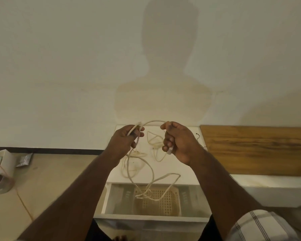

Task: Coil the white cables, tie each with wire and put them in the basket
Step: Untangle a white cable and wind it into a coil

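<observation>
Currently, a white cable (154, 173) is held up between two bare hands above a white shelf top (181, 164), probably so that the first loop of a coil can be formed in the air. The left hand (127, 141) is closed around one stretch of it, the strand pinched under the thumb and emerging above the knuckles. The right hand (176, 140) is curled shut on the cable's white plug end, which pokes out below the fingers (167, 142). An arch of cable spans the gap between both hands. The slack hangs down into a plastic lattice basket (156, 200) below. More loose white cables (155, 141) lie on the shelf top behind the hands, still uncoiled.
</observation>
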